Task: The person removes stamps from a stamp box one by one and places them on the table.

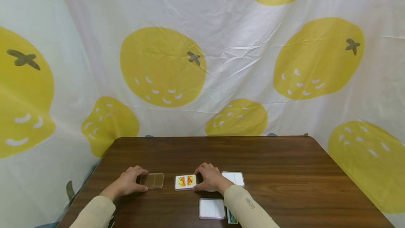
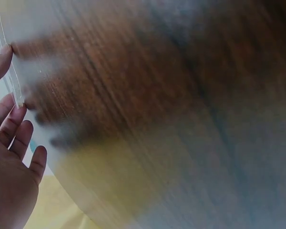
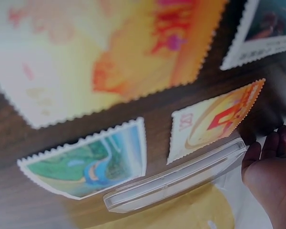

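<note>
In the head view my left hand [image 1: 129, 181] spans the left end of a flat clear plastic case [image 1: 155, 181], gripping it by opposite edges with thumb and fingers. The left wrist view shows the same hand [image 2: 14, 162] on the edge of the thin case [image 2: 10, 78]. My right hand [image 1: 209, 178] holds the right end of a case with two orange stamps on white [image 1: 185, 182]. Both cases are low over the brown table; whether they touch it is unclear. In the right wrist view the right hand [image 3: 274, 171] is partly cut off.
White-backed cases [image 1: 233, 177] [image 1: 212, 209] lie beside the right arm. Under that forearm, partly covered, is a green-blue stamp [image 1: 232, 217]. The right wrist view shows several loose stamps, including a large orange one [image 3: 133, 52]. A lemon-print cloth [image 1: 234, 62] hangs behind the table [image 1: 278, 164].
</note>
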Available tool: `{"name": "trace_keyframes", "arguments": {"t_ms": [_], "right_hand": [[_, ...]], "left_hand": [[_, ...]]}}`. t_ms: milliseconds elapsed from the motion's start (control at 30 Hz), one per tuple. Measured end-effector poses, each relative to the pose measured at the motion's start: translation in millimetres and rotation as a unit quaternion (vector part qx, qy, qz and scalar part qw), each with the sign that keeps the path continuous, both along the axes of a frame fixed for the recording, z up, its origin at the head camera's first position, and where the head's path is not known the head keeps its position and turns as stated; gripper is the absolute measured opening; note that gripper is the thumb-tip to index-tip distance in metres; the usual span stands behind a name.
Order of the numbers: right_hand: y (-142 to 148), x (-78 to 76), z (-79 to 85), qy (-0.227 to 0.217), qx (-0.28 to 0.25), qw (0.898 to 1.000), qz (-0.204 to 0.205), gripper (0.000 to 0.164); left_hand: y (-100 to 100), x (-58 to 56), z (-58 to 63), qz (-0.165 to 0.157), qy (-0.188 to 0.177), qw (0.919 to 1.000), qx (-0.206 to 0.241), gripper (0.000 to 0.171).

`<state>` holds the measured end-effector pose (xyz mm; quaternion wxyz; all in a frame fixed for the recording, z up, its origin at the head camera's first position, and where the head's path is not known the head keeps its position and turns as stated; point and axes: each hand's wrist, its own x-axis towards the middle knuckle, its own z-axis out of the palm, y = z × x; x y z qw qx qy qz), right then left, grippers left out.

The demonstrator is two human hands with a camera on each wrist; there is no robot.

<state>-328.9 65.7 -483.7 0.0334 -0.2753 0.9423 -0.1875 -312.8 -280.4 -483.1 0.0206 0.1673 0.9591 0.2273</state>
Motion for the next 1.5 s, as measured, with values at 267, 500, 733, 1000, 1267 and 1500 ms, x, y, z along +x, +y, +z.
{"name": "trace_keyframes", "arguments": {"t_ms": [267,500,733,1000,1267,1500], "right_hand": [[-2.3,-0.2,-0.5,0.002,-0.005,1.0,-0.009,0.055],[-4.5,-1.3,0.4,0.005,0.0,1.0,-0.006,0.066],[-3.6,-1.4,-0.2,0.002,-0.001,1.0,-0.006,0.058],[-4.0,-2.6,-0.6,0.0,-0.005,1.0,-0.008,0.057],[-3.2,-0.4,0.3,0.0,0.0,1.0,-0.008,0.057],[-2.7,0.9,-0.5,-0.002,0.0,1.0,-0.007,0.057]], "left_hand": [[1.6,0.9,0.6,0.005,-0.001,1.0,0.001,0.061],[3.3,2.2,3.1,0.002,0.006,1.0,-0.001,0.066],[9.6,0.6,3.8,0.001,0.024,0.9997,0.001,0.069],[24.2,-3.9,5.0,0.004,0.021,0.9995,0.021,0.071],[40.1,-6.5,10.3,0.008,0.0,0.9992,0.04,0.063],[54.4,-5.1,11.8,0.006,0.016,0.9975,0.068,0.051]]}}
